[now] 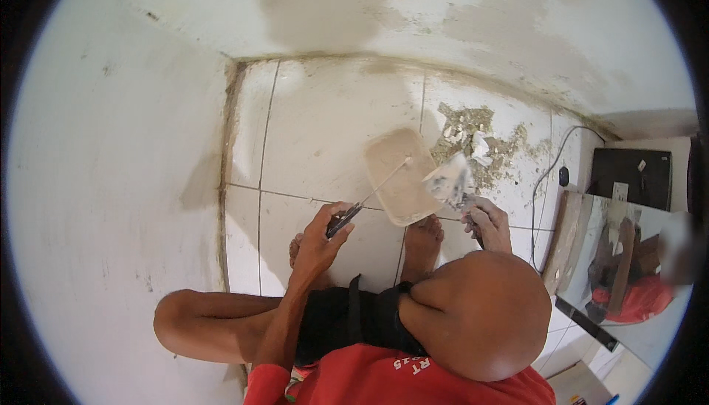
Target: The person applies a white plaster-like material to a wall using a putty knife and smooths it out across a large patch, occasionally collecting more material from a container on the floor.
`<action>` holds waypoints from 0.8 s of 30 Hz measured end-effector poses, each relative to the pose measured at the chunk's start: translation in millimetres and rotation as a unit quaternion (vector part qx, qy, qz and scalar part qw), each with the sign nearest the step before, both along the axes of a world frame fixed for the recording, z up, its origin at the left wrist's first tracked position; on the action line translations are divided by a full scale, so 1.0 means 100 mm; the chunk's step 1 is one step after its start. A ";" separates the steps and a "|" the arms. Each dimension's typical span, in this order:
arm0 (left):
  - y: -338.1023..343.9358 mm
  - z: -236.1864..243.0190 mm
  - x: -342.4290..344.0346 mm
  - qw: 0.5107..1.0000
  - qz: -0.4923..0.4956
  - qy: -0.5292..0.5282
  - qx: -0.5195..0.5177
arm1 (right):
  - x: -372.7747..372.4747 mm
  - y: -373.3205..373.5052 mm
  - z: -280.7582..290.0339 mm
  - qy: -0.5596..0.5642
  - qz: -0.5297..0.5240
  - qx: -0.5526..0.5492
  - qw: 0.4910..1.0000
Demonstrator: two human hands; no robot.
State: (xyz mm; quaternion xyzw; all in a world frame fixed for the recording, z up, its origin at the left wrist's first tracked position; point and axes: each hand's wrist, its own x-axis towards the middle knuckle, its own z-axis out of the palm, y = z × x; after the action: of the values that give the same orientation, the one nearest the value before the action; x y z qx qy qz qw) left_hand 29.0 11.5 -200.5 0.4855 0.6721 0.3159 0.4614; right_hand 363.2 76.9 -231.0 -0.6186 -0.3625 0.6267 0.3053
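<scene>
A shallow pale tub (403, 220) with rounded corners stands on the white tiled floor (325, 121), set away from the far corner on the left where the two walls meet. Its near end reaches almost to the toes of the person's right foot (422, 246).

The left hand (319, 241) is closed round the black handle of a thin-bladed tool (359, 206); its slim shaft slants out over the tub, with a pale dab at the tip. I can't tell whether that tip touches anything. The right hand (489, 224) grips a broad scraper (452, 180), whose blade is smeared white and grey and overlaps the tub's right edge as I see it.

Just beyond the scraper, a heap of crumbled debris (461, 128) spreads over the floor towards its far edge, with a crumpled white scrap (481, 149) lying in it. A dark cable (541, 181) curves along the floor's right side, near a small black object (563, 176).

Further right, a black panel (628, 172) stands beside a mirror (628, 254) showing a red reflection. Greyish patches mark the far wall (413, 17).

The person squats in a red shirt (354, 379) and black shorts (325, 320).
</scene>
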 end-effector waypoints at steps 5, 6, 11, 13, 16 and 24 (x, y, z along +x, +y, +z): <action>0.00 0.00 -0.02 0.994 -0.045 0.025 0.101 | -0.15 0.21 0.15 0.052 0.130 -0.036 0.990; 0.04 -0.01 -0.03 0.985 -0.066 0.075 0.138 | -0.12 0.22 0.07 0.077 0.145 -0.017 0.986; 0.10 -0.06 -0.12 0.958 -0.094 0.169 0.210 | -0.10 0.30 -0.04 0.119 0.136 0.013 0.983; 0.12 -0.07 -0.15 0.932 -0.111 0.226 0.261 | -0.09 0.31 -0.09 0.135 0.151 0.024 0.979; 0.08 -0.07 -0.15 0.923 -0.104 0.249 0.275 | -0.12 0.29 -0.16 0.137 0.152 0.018 0.979; 0.04 -0.12 -0.12 0.911 -0.093 0.273 0.296 | -0.13 0.21 -0.13 0.116 0.126 0.026 0.985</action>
State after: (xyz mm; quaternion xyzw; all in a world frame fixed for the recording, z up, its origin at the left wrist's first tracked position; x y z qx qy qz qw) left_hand 17.1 15.9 -212.8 0.7272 0.5994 0.3115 0.1221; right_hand 350.1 97.6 -244.1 -0.4825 -0.4161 0.7181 0.2800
